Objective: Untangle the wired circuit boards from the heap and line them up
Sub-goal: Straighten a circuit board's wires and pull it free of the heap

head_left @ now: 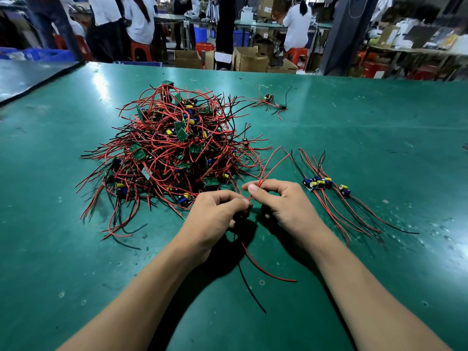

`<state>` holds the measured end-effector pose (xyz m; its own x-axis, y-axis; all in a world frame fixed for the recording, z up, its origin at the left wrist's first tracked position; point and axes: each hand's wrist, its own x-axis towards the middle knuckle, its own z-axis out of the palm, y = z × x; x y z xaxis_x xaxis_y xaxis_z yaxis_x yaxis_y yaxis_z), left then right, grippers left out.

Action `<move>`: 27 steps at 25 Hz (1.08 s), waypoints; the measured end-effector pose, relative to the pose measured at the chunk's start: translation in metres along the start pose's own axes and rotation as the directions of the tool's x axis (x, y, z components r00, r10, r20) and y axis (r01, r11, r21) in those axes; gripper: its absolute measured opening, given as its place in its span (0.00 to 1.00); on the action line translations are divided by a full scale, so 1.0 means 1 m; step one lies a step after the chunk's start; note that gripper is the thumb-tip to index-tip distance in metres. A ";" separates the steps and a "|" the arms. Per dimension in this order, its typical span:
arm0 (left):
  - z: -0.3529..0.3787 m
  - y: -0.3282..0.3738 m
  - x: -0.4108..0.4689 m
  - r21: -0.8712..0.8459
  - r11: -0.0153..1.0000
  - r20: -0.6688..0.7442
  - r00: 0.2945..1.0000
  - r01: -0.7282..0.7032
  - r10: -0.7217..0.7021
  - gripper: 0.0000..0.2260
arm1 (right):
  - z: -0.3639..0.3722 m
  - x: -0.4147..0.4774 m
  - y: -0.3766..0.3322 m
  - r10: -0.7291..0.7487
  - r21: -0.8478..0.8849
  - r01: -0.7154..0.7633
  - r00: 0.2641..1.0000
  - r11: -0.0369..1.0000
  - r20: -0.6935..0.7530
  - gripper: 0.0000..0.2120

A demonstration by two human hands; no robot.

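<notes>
A big heap (172, 150) of small green circuit boards tangled in red and black wires lies on the green table (354, 138), left of centre. Just in front of it my left hand (215, 214) and my right hand (281, 201) meet, fingers curled. Between them they hold one wired board, which the fingers hide. My right hand pinches its red wires (269, 165), which rise up and away. A red and a black wire (255, 272) hang down toward me. To the right, a row of freed boards (325, 184) lies side by side with wires stretched out.
A small separate cluster of wired boards (272, 102) lies at the far right of the heap. Beyond the table's far edge stand cardboard boxes (249, 60), red stools, blue crates and several people at other benches.
</notes>
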<state>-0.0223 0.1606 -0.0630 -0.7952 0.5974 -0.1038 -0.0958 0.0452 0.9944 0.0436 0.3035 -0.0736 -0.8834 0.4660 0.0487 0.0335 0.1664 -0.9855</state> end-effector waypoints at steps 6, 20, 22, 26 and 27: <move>-0.003 0.003 0.001 -0.043 0.998 0.057 0.998 0.036 -0.034 0.08 | -0.001 0.008 0.003 0.025 0.166 0.007 0.982 0.986 -0.190 0.05; -0.003 0.003 -0.001 -0.026 0.999 0.096 0.995 0.040 -0.037 0.06 | -0.019 0.022 0.013 -0.100 -0.004 0.112 0.869 0.994 -0.484 0.15; -0.004 0.003 -0.001 -0.036 0.998 0.088 0.995 0.043 -0.040 0.06 | -0.016 0.021 0.008 0.027 0.182 0.060 0.897 0.981 -0.441 0.15; -0.005 0.004 -0.002 -0.031 0.999 0.089 0.995 0.045 -0.042 0.06 | -0.020 0.017 -0.009 0.316 0.650 -0.135 0.933 0.748 -0.169 0.16; -0.004 0.004 -0.003 -0.022 0.999 0.097 0.994 0.042 -0.040 0.06 | -0.022 0.016 -0.011 0.355 0.712 -0.179 0.929 0.679 -0.105 0.17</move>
<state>-0.0232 0.1557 -0.0594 -0.7290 0.6699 -0.1408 -0.1425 0.0528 0.9884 0.0397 0.3279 -0.0581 -0.7597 0.5831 -0.2880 -0.1515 -0.5893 -0.7936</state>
